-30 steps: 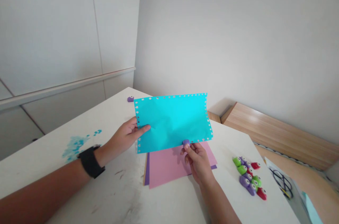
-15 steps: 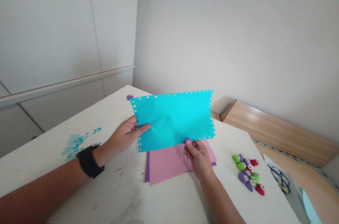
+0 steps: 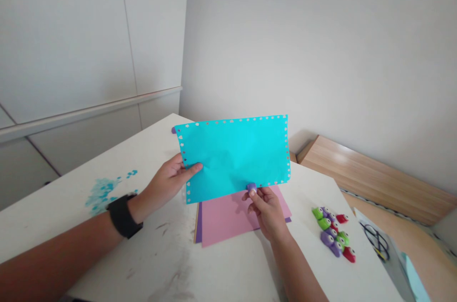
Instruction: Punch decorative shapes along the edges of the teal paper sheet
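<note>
A bright blue sheet of paper (image 3: 235, 152) is held up above the table, with small shaped holes punched along its top, left and right edges and part of the bottom edge. My left hand (image 3: 174, 173) pinches its left side, thumb on the near face. In my right hand (image 3: 266, 206) is a small purple craft punch (image 3: 252, 187), set on the bottom edge of the sheet, with the thumb pressed on it. Below the blue sheet lies a stack of paper, pink (image 3: 232, 226) on top and purple (image 3: 199, 230) showing at the side.
Several green, purple and red punches (image 3: 335, 233) are grouped on the table's right. Another purple punch (image 3: 173, 130) peeks out behind the sheet's upper left corner. Blue paper bits (image 3: 107, 192) lie scattered at left. Black-handled scissors (image 3: 376, 240) rest beyond the right edge.
The blue sheet has risen slightly and covers more of the purple punch behind it. My right hand and its punch have shifted slightly, still at the bottom edge.
</note>
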`<state>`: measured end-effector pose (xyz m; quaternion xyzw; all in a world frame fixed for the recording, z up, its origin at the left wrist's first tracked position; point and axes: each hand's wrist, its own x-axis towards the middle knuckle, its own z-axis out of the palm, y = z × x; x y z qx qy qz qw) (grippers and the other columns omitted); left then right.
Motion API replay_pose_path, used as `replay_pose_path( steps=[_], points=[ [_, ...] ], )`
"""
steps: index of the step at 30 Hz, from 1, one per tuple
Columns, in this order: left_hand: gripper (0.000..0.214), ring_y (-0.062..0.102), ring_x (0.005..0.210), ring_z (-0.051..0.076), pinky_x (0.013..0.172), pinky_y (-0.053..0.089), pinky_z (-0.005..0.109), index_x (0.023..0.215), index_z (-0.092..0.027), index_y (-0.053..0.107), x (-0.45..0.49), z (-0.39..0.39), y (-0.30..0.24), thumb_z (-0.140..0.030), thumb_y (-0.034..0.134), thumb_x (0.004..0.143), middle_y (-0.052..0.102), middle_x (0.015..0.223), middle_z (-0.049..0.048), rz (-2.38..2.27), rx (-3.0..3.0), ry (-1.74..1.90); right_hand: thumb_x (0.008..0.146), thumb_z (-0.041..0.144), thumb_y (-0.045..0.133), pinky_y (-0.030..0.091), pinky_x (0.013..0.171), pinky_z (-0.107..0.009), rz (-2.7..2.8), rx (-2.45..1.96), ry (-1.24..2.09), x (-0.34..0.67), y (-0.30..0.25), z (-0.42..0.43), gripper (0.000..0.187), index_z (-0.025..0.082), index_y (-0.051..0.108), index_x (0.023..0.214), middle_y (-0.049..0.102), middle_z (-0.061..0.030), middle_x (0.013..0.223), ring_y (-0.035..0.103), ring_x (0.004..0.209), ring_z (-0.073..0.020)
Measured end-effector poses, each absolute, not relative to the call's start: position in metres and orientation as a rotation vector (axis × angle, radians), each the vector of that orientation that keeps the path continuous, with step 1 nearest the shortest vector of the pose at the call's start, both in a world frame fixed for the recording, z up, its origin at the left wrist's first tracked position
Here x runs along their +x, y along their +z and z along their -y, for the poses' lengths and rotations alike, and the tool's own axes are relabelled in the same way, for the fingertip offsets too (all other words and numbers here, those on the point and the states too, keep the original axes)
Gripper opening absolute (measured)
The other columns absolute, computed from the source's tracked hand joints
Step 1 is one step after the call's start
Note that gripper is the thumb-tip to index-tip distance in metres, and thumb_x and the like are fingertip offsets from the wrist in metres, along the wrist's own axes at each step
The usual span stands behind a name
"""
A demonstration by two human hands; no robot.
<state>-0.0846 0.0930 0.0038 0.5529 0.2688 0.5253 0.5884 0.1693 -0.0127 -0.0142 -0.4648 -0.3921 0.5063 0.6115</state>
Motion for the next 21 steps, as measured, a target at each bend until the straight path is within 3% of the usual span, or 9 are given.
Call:
replay_pose_path(
  steps=[7, 12, 21],
  points=[
    [0.049, 0.067, 0.108, 0.030, 0.091, 0.056, 0.041, 0.124, -0.021, 0.059, -0.087, -0.094, 0.007, -0.042, 0.074, 0.082, 0.066, 0.130, 0.0092, -0.679, 1.245, 1.325, 0.076, 0.034, 0.080, 0.045, 0.044, -0.018, 0.863, -1.016, 1.272, 0.174, -0.002, 0.016, 0.044, 0.023, 0.057, 0.111, 0.071, -0.0097, 0.106, 0.068, 0.083, -0.0198],
    [0.049, 0.068, 0.107, 0.030, 0.086, 0.058, 0.041, 0.121, -0.022, 0.060, -0.089, -0.095, 0.010, -0.044, 0.075, 0.080, 0.068, 0.128, 0.0086, -0.690, 1.163, 1.350, 0.081, 0.040, 0.075, 0.042, 0.041, -0.017, 0.740, -1.016, 1.254, 0.188, -0.009, 0.012, 0.030, 0.018, 0.066, 0.098, 0.072, -0.0120, 0.105, 0.069, 0.078, -0.0184],
    [0.050, 0.067, 0.109, 0.028, 0.087, 0.059, 0.041, 0.127, -0.024, 0.058, -0.106, -0.102, 0.023, -0.039, 0.074, 0.083, 0.066, 0.130, 0.0085, -0.579, 0.973, 1.336, 0.091, 0.037, 0.061, 0.050, 0.043, -0.018, 0.611, -0.986, 1.534, 0.168, -0.021, -0.009, 0.030, 0.010, 0.072, 0.097, 0.073, -0.0161, 0.106, 0.073, 0.076, -0.0187]
  ],
)
